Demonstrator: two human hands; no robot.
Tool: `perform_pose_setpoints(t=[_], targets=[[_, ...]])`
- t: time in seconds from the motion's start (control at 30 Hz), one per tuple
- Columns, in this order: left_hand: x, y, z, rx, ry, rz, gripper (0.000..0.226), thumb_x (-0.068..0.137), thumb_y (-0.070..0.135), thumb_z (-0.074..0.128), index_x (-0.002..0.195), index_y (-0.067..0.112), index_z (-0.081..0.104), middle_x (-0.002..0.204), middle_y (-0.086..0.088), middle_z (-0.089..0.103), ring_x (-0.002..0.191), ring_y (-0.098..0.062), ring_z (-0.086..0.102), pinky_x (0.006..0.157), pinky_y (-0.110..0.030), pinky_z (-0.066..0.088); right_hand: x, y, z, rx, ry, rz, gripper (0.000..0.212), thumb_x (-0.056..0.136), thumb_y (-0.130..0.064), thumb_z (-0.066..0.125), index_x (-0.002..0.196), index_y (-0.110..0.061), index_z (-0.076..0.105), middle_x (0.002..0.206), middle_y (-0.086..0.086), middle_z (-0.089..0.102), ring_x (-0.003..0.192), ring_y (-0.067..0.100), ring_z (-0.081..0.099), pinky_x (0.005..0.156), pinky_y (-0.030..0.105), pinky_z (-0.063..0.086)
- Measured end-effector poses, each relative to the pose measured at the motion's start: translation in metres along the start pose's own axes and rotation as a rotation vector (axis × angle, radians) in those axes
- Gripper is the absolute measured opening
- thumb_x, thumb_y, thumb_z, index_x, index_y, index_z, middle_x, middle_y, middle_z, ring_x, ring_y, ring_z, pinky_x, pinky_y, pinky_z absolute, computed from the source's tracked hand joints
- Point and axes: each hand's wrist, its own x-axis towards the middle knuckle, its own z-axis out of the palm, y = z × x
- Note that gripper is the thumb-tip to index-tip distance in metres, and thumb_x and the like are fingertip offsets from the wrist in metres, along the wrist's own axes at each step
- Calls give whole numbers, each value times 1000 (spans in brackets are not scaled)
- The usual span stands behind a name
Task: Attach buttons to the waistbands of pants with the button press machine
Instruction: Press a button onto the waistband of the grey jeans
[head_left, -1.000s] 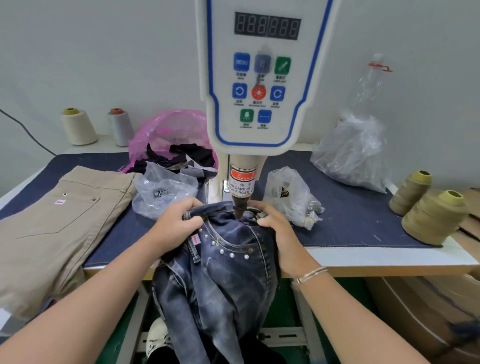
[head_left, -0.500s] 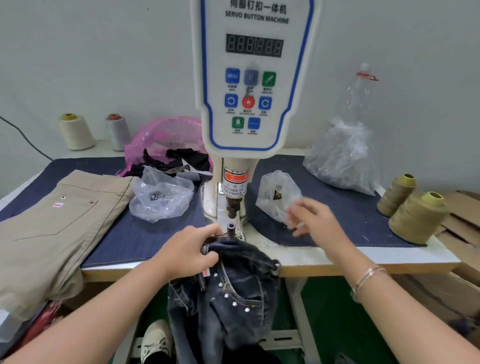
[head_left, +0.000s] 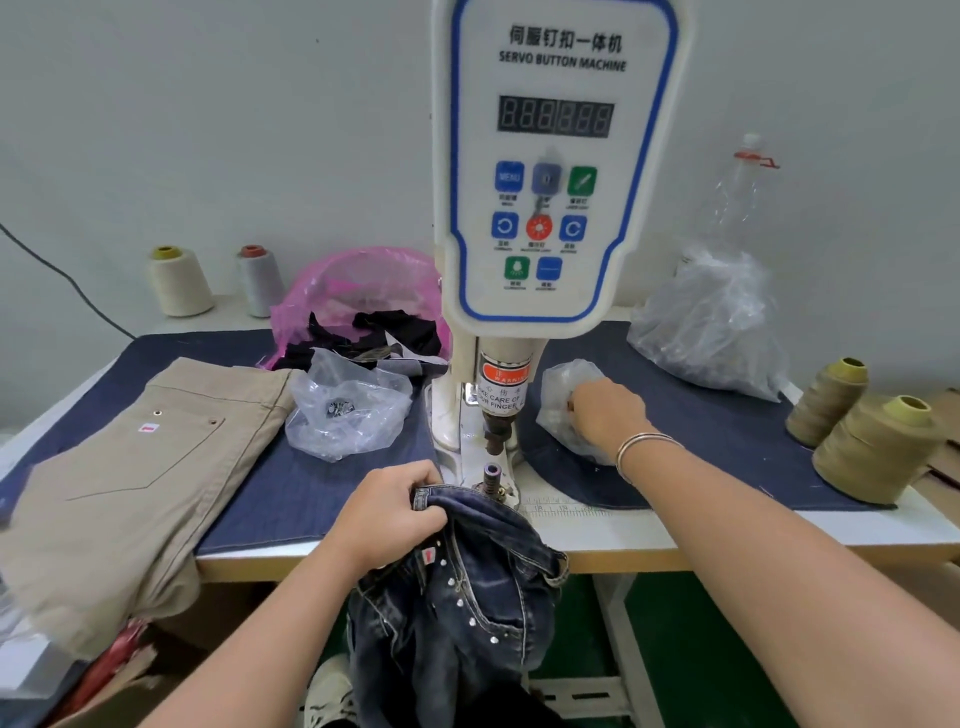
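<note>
Your left hand (head_left: 387, 512) grips the waistband of the dark jeans (head_left: 457, 587), fingers curled round the denim, holding it at the front edge of the table (head_left: 727, 540), just beside the lower die post (head_left: 491, 475) of the button press machine (head_left: 550, 171). The rest of the jeans hangs off the front edge below your wrist. Your right hand (head_left: 605, 415) is inside the small clear bag (head_left: 558, 400) to the right of the machine column, fingers bent into the plastic — whether it has hold of a button I cannot tell, the fingertips are hidden by the bag. Judgement: you are fetching a button part for the die, with the waistband not yet laid over the post. Risks from here: the single-handed grip on the waistband lets the weight of the hanging legs drag the fabric off the edge, so the marked spot would drift from the die; a button drawn blind from the bag may come out wrong side up or two at once and seat crookedly; and the upper punch (head_left: 496, 436) sits directly above the post — fingers placing the part there are in the pinch zone, as the warning label (head_left: 504, 387) says. The waistband lies under your left hand and touches it; the bag of buttons surrounds your right. Tan pants (head_left: 130, 467) lie at the left end of the table, well apart from both hands.
</note>
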Motion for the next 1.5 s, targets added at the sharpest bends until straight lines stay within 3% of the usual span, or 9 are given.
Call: perform_pose_setpoints(t=[0.1, 0.27, 0.53, 0.67, 0.87, 1.1, 1.23, 1.33, 1.5], targets=[[1, -1, 0, 5, 6, -15, 10, 61, 29, 51, 65, 20, 53, 51, 12, 50, 50, -8, 39, 54, -30, 33, 0, -9, -1, -86, -149, 81, 17, 80, -12, 58, 87, 3, 61, 67, 26, 61, 68, 41, 64, 62, 39, 52], [2, 0, 0, 11, 12, -24, 7, 61, 30, 51, 63, 23, 51, 50, 13, 50, 50, -8, 38, 54, -30, 33, 5, 8, 22, 4, 239, -96, 20, 90, -11, 49, 100, -11, 66, 104, 14, 66, 96, 33, 62, 70, 35, 43], [1, -1, 1, 7, 16, -35, 4, 60, 30, 51, 61, 26, 50, 50, 12, 49, 50, -8, 39, 55, -30, 33, 4, 21, 24, 86, 237, -105, 22, 94, -26, 48, 103, -14, 64, 104, 11, 66, 96, 31, 62, 70, 36, 43], [1, 1, 1, 4, 22, -37, 4, 61, 29, 51, 61, 26, 50, 49, 13, 49, 50, -7, 39, 54, -29, 33, 4, 21, 19, 150, 119, -7, 29, 97, -30, 43, 112, -16, 63, 112, 11, 62, 104, 32, 58, 85, 41, 47], [0, 1, 1, 5, 22, -42, 4, 61, 30, 51, 61, 26, 49, 49, 13, 49, 49, -7, 39, 54, -29, 32, -8, 28, 23, 259, 296, -37, 19, 92, -26, 49, 94, -27, 68, 96, 5, 65, 85, 27, 58, 67, 32, 45], [2, -1, 2, 9, 18, -45, 5, 61, 31, 51, 61, 27, 49, 49, 13, 49, 49, -7, 38, 55, -30, 33, -48, 15, 26, 773, 425, -64, 10, 87, -35, 63, 77, -34, 65, 72, -15, 61, 72, 8, 55, 59, 26, 42], [2, 0, 2, 10, 25, -45, 4, 61, 31, 51, 60, 27, 49, 50, 14, 49, 49, -7, 39, 55, -30, 33, -80, -12, 33, 1311, 76, -128, 13, 88, -23, 65, 87, -12, 72, 48, -12, 48, 40, 0, 40, 41, 12, 32], [1, 0, 3, 14, 37, -46, 5, 61, 31, 51, 60, 26, 49, 49, 13, 49, 50, -7, 40, 55, -30, 34, -97, -23, 34, 1519, -185, -131, 12, 90, -19, 63, 82, -12, 68, 51, -6, 40, 40, 5, 31, 38, 14, 24], [2, -1, 3, 16, 38, -45, 5, 60, 31, 51, 59, 28, 48, 50, 14, 49, 51, -8, 40, 56, -30, 34, -106, -31, 34, 1695, -375, -93, 18, 94, -14, 56, 76, -15, 58, 54, -4, 39, 42, 7, 30, 40, 17, 21]])
